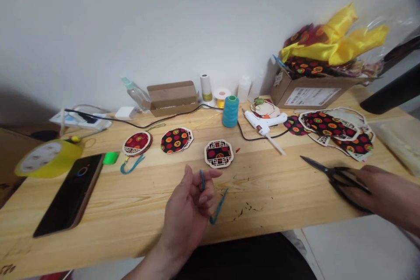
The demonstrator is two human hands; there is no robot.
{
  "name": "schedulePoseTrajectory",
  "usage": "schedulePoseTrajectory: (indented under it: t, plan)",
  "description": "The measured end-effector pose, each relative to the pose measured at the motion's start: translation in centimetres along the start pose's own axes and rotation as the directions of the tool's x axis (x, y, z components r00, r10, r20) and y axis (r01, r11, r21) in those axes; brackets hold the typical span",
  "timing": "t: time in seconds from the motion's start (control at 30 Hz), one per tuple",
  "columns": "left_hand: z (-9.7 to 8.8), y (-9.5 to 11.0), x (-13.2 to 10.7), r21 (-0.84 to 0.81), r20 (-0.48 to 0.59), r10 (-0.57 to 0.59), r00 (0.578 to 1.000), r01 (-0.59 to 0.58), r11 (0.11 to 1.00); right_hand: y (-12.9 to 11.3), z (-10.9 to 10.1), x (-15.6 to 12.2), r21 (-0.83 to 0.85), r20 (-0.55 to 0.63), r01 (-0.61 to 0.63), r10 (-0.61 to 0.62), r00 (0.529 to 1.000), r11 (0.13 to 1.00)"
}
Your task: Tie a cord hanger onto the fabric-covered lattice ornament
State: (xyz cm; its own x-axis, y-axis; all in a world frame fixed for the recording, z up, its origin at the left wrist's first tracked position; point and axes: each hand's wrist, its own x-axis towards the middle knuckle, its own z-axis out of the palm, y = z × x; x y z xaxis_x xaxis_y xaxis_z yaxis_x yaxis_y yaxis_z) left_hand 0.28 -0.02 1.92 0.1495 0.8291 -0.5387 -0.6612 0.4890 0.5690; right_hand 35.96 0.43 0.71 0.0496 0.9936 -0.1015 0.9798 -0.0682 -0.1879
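- Our left hand [190, 212], fingers curled, held a blue cord [219, 208], its loose end extending over the wooden table [131, 214].
- Our right hand [382, 186] gripped the black scissors [328, 172] by their handles at the table's right side.
- We had a framed patterned piece [218, 154] lying just beyond our left hand.

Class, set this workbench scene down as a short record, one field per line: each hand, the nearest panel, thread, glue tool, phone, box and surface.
Left hand: holds blue cord
Right hand: on the handles of black scissors
Nearest panel: lattice-edged panel, beyond left hand
Thread: teal cone, upright
Glue tool: white glue gun, lying down
Phone: dark-screened phone, far left
Box: labelled cardboard box, yellow cloth on top
Surface: wooden table
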Motion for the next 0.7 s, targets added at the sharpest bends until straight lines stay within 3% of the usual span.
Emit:
schedulePoseTrajectory:
  t: [0.07, 0.1, 0.17, 0.23, 0.27, 0.33, 0.4, 0.47, 0.5, 0.6, 0.7]
  plan:
    - [0.0, 0.0, 0.0, -0.018, 0.014, 0.011, 1.0, -0.011, 1.0, -2.2, -0.2, -0.2, -0.137, 0.038, 0.007, -0.002, 0.999, 0.99]
    - [0.0, 0.0, 0.0, -0.026, 0.023, 0.015, 1.0, -0.014, 1.0, -3.9, -0.3, -0.4, -0.095, 0.01, 0.064, -0.063, 0.998, 0.993]
    - [0.1, 0.0, -0.1, -0.038, 0.038, 0.021, 0.999, -0.02, 0.999, -8.0, -0.1, -1.0, 0.212, -0.079, 0.297, -0.286, 0.955, 0.931]
    - [0.3, 0.0, -0.2, -0.047, 0.056, 0.034, 0.998, -0.031, 0.998, -12.6, 0.3, -1.6, 0.517, -0.008, 0.372, -0.431, 0.902, 0.771]
    - [0.3, 0.1, -0.4, -0.051, 0.067, 0.044, 0.997, -0.041, 0.998, -14.7, 0.6, -1.8, 0.634, 0.042, 0.399, -0.544, 0.838, 0.663]
    - [0.5, 0.2, -0.6, -0.056, 0.083, 0.076, 0.994, -0.072, 0.996, -18.2, 1.4, -2.0, 0.815, 0.082, 0.343, -0.68, 0.729, 0.467]
    - [0.5, 0.4, -0.8, -0.062, 0.08, 0.113, 0.99, -0.108, 0.992, -20.5, 2.2, -2.0, 0.915, 0.045, 0.262, -0.724, 0.688, 0.305]
    - [0.4, 0.6, -1.0, -0.071, 0.066, 0.139, 0.988, -0.134, 0.988, -21.5, 3.0, -1.8, 0.957, 0.053, 0.167, -0.705, 0.707, 0.239]
    - [0.4, 0.6, -1.0, -0.077, 0.056, 0.148, 0.987, -0.144, 0.987, -21.6, 3.4, -1.7, 0.963, 0.089, 0.114, -0.684, 0.724, 0.246]
    - [0.2, 0.7, -0.8, -0.099, 0.025, 0.164, 0.986, -0.161, 0.982, -21.3, 4.3, -1.7, 0.942, 0.199, 0.016, -0.597, 0.777, 0.335]
    - [0.1, 0.5, -0.6, -0.123, 0.013, 0.172, 0.985, -0.169, 0.978, -20.5, 4.5, -1.8, 0.916, 0.199, 0.042, -0.543, 0.816, 0.4]
